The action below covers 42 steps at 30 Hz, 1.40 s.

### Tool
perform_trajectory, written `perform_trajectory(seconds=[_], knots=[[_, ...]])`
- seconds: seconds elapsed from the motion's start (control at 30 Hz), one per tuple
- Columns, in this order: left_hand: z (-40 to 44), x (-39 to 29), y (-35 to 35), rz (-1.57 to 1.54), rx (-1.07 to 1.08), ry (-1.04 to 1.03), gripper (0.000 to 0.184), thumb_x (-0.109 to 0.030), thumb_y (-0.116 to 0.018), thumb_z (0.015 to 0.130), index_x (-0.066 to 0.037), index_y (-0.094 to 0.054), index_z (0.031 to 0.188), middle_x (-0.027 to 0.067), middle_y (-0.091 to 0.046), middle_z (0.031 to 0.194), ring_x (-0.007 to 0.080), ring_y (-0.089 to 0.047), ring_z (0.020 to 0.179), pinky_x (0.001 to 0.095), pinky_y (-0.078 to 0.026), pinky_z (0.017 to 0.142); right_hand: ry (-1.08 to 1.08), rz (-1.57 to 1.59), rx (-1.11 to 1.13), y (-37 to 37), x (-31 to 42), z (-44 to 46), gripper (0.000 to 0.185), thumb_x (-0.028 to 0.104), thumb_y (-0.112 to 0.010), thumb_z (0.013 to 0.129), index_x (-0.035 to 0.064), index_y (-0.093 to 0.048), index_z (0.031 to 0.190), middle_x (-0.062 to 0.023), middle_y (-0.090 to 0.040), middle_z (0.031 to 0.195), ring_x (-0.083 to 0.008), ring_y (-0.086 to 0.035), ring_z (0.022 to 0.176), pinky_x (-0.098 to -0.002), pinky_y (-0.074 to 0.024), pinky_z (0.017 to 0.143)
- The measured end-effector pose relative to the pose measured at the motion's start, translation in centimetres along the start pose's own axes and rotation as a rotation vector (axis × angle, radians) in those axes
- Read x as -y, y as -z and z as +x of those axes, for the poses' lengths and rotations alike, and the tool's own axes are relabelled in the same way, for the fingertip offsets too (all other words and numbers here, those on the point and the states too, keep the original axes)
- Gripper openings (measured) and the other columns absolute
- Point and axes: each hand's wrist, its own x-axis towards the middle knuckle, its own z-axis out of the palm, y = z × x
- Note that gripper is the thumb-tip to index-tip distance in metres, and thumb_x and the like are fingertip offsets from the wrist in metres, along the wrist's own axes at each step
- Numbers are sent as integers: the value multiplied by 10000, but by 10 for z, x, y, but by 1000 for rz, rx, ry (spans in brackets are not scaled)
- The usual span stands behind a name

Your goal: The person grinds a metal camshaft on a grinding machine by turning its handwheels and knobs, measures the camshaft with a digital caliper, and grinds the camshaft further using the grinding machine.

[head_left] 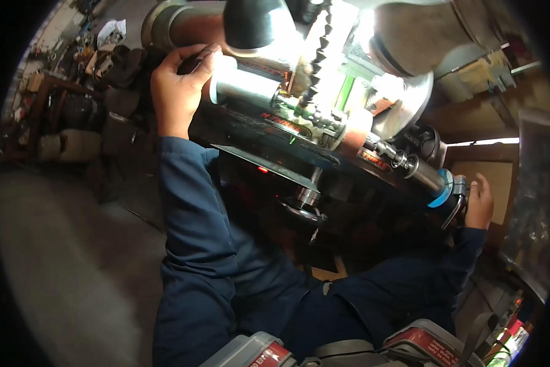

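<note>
A metal machine with a line of shafts runs slantwise across the head view. My left hand (176,92) is at its left end, beside a shiny metal cylinder (247,85). Thumb and forefinger come together there; what they pinch, if anything, I cannot make out. At the far right end, my right hand (479,205) is against a grey fitting (460,185), its fingers bent and partly hidden. A blue ring (443,188) and a bent metal lever (453,212) sit beside that hand. Between the hands lie a stepped shaft (388,151) and a bright disc (414,109).
A black lamp-like dome (259,24) hangs over the machine, near a dark spiral rod (317,58). Below the front edge projects a metal handwheel (304,211). Cluttered parts (85,110) fill the left side, and a metal sheet (535,202) stands at right.
</note>
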Motion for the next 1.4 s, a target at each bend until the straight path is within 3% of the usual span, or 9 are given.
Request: perform_trajectory(seconds=[0.2, 0.23, 0.33, 0.47, 0.6, 0.93, 1.17, 1.27, 1.4], knots=[[-1, -2, -3, -79, 44, 34, 257, -104, -763, 787, 60, -665, 958, 88, -706, 893, 112, -623, 838, 254, -482, 811, 258, -215, -771, -36, 17, -69, 366, 262, -473, 968, 17, -542, 1232, -138, -596, 1143, -317, -499, 1047, -395, -415, 900], [-2, -1, -3, -63, 44, 30, 253, -98, -759, 791, 62, -664, 963, 89, -705, 899, 112, -622, 841, 255, -482, 812, 193, -331, -885, -40, 21, -75, 406, 294, -429, 992, -15, -530, 1235, -137, -582, 1111, -295, -455, 1029, -408, -414, 901], [-4, -4, -5, -34, 37, 35, 250, -100, -751, 802, 58, -664, 975, 91, -690, 929, 120, -612, 862, 261, -475, 822, 284, -239, -992, -74, -5, -83, 418, 304, -383, 1012, -8, -522, 1253, -152, -577, 1144, -287, -475, 1051, -406, -411, 906], [-4, -4, -7, -10, 14, 53, 274, -118, -761, 799, 43, -665, 999, 76, -668, 943, 127, -598, 867, 269, -463, 833, 187, -216, -766, -61, -13, -80, 438, 298, -360, 1020, -26, -490, 1284, -169, -566, 1242, -311, -554, 1125, -413, -410, 962], [-2, 11, -4, -52, 9, 61, 285, -122, -771, 792, 29, -665, 1010, 67, -658, 961, 132, -587, 882, 276, -456, 844, -29, 202, -527, -27, 32, -59, 334, 224, -447, 1001, 13, -570, 1228, -147, -646, 1138, -292, -626, 1048, -352, -474, 886], [2, 28, 1, -112, 39, 67, 313, -128, -768, 798, 37, -635, 1028, 73, -637, 995, 141, -570, 905, 293, -466, 845, -24, 60, -206, -13, -1, -33, 280, 227, -490, 981, 67, -620, 1170, -166, -657, 1081, -266, -635, 1033, -331, -473, 869], [-4, 7, -11, -166, 79, 42, 273, -97, -719, 837, 56, -591, 1023, 176, -675, 996, 220, -662, 906, 325, -498, 860, -59, 126, -363, -25, 2, -43, 282, 247, -509, 976, 93, -645, 1169, -113, -677, 1083, -196, -642, 1011, -294, -480, 872], [-7, 1, -14, -125, 77, 47, 218, -21, -641, 866, 35, -628, 1076, 71, -647, 1013, 143, -600, 895, 282, -481, 815, -130, 196, -427, -29, 12, -48, 281, 244, -513, 975, 92, -652, 1166, -80, -682, 1084, -167, -639, 993, -282, -481, 877], [-5, 5, -12, -128, 73, 73, 231, -15, -632, 874, 33, -617, 1099, 65, -637, 1032, 130, -587, 903, 265, -474, 807, -189, 440, -520, -41, 19, -56, 349, 262, -501, 984, 1, -617, 1186, -128, -671, 1084, -180, -638, 980, -283, -489, 858]])
